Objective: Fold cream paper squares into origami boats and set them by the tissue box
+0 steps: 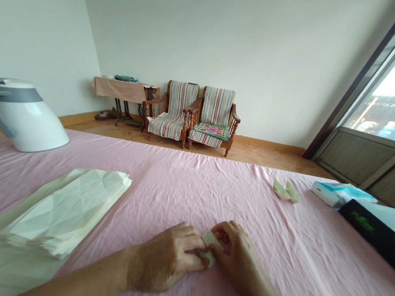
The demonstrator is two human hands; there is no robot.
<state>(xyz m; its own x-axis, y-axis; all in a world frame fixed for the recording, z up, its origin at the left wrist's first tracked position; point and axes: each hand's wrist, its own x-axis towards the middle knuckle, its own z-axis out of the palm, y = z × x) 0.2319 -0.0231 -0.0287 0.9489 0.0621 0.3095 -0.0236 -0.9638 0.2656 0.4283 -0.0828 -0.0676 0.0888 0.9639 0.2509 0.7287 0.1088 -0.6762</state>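
Observation:
Both my hands meet at the near middle of a table covered with a pink cloth (180, 183). Between them lies a small folded piece of pale green paper (210, 243). My left hand (163, 260) presses on its left side with fingers curled. My right hand (236, 255) pinches its right side, fingers bent over it. Most of the paper is hidden under my fingers.
A stack of creased pale paper sheets (64, 210) lies at the left. A small folded paper figure (286, 191) sits at the far right. A white jug (24, 114) stands far left; boxes (374, 223) lie at the right edge. Two wooden chairs (193, 115) stand by the wall.

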